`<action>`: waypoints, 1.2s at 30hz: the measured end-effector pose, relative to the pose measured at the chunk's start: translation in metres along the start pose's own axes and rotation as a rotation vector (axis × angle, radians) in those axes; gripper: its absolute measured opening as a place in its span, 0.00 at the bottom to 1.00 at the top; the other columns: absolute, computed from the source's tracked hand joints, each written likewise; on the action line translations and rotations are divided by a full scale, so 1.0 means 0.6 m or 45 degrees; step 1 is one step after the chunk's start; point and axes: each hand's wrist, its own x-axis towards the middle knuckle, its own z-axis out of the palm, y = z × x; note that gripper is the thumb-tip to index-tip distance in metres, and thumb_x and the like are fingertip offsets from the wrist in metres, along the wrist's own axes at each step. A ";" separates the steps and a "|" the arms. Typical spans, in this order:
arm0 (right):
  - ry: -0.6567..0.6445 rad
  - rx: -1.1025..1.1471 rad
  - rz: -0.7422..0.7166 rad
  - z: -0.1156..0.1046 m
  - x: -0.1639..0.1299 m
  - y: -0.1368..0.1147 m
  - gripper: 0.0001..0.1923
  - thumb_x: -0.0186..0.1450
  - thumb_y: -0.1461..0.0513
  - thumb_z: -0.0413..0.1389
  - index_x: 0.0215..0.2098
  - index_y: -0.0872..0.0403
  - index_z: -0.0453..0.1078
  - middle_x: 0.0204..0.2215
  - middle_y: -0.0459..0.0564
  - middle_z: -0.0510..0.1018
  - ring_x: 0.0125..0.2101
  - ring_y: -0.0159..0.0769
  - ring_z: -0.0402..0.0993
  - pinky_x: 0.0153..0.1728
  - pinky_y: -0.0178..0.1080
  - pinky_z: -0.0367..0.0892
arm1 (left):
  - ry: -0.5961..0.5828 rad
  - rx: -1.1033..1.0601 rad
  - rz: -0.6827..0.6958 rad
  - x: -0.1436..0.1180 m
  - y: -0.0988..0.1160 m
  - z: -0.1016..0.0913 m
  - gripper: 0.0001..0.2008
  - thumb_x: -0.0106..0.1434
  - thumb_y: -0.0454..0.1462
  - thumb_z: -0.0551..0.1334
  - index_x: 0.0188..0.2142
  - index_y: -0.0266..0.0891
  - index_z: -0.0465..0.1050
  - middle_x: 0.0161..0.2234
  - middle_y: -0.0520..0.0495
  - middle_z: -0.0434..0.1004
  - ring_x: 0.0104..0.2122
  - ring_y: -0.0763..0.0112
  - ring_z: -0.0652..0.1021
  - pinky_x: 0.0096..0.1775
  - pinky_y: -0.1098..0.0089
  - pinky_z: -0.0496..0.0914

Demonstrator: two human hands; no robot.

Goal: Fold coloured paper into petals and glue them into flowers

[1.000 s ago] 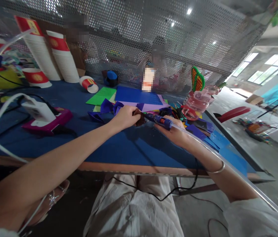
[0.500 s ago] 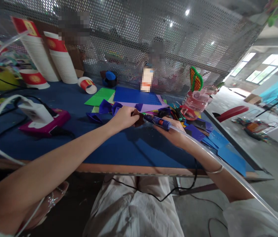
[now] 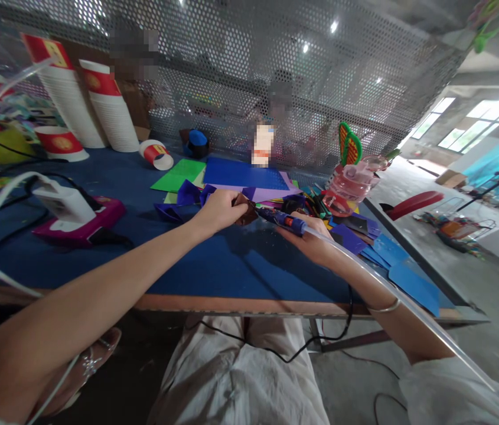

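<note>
Above the middle of the blue tabletop, my left hand (image 3: 222,211) pinches a small folded brown paper piece (image 3: 246,213) between thumb and fingers. My right hand (image 3: 310,237) is wrapped round a dark blue glue gun (image 3: 285,221), with a long clear glue stick (image 3: 391,283) running out of its back along my forearm. The gun's nozzle points left and meets, or nearly meets, the brown paper; whether they touch I cannot tell. Just behind my left hand lie folded purple paper pieces (image 3: 187,193).
Blue sheets (image 3: 243,174) and a green sheet (image 3: 182,175) lie behind my hands. Paper cup stacks (image 3: 114,115) and a magenta power strip (image 3: 85,224) stand left. To the right are a pink bottle (image 3: 347,186) and blue paper pieces (image 3: 413,286). A black cord (image 3: 293,356) hangs below the table edge.
The brown paper has turned slightly in my left hand, showing more of its face beside the nozzle. My right hand and the glue gun have hardly moved.
</note>
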 end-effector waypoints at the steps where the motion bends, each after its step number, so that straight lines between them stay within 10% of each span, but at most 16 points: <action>1: 0.002 0.008 0.002 0.000 0.000 0.001 0.13 0.70 0.53 0.56 0.30 0.50 0.68 0.27 0.50 0.75 0.27 0.38 0.71 0.31 0.39 0.62 | -0.008 -0.040 -0.024 0.000 0.002 0.000 0.09 0.53 0.29 0.66 0.20 0.39 0.70 0.21 0.48 0.78 0.26 0.65 0.80 0.30 0.70 0.75; 20: -0.258 0.059 0.295 0.006 0.000 0.019 0.18 0.68 0.48 0.58 0.40 0.55 0.76 0.35 0.52 0.82 0.37 0.44 0.79 0.39 0.41 0.68 | 0.073 -0.318 -0.300 -0.006 0.047 -0.008 0.12 0.59 0.23 0.61 0.22 0.36 0.72 0.22 0.47 0.79 0.25 0.70 0.80 0.35 0.68 0.77; 32: -0.038 -0.165 0.148 -0.015 -0.060 0.026 0.21 0.68 0.50 0.61 0.52 0.54 0.71 0.45 0.57 0.79 0.46 0.48 0.78 0.46 0.46 0.71 | -0.020 -0.324 -0.242 -0.006 0.040 -0.011 0.06 0.56 0.26 0.63 0.26 0.35 0.76 0.24 0.45 0.81 0.24 0.70 0.79 0.32 0.69 0.76; 36: 0.036 -0.429 0.198 -0.034 -0.094 -0.007 0.14 0.71 0.51 0.57 0.39 0.53 0.73 0.37 0.56 0.80 0.38 0.47 0.78 0.36 0.44 0.68 | -0.059 -0.338 -0.180 -0.003 0.031 -0.012 0.03 0.53 0.29 0.66 0.28 0.35 0.78 0.25 0.44 0.82 0.25 0.68 0.81 0.29 0.70 0.75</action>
